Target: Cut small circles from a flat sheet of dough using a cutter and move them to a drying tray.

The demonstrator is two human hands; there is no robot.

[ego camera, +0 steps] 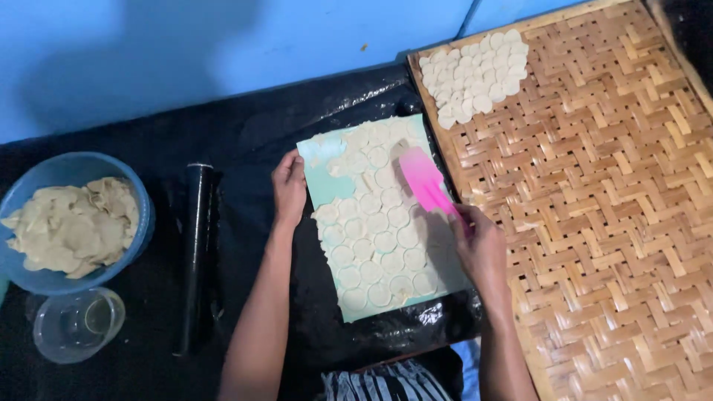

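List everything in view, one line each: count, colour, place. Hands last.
Pale green cutting mat: one, centre, on black sheet.
Round cut dough discs: many, cream, on the mat.
Pink flat spatula: one, over the mat.
Woven bamboo tray: one, tan, right.
Laid-out dough discs: many, cream, tray's top-left corner.
Blue plastic bowl: one, left, holding dough scraps.
Black rolling pin: one, left of mat.
Clear plastic cup: one, lower left.
Left hand: on mat's left edge.
Right hand: grips spatula.
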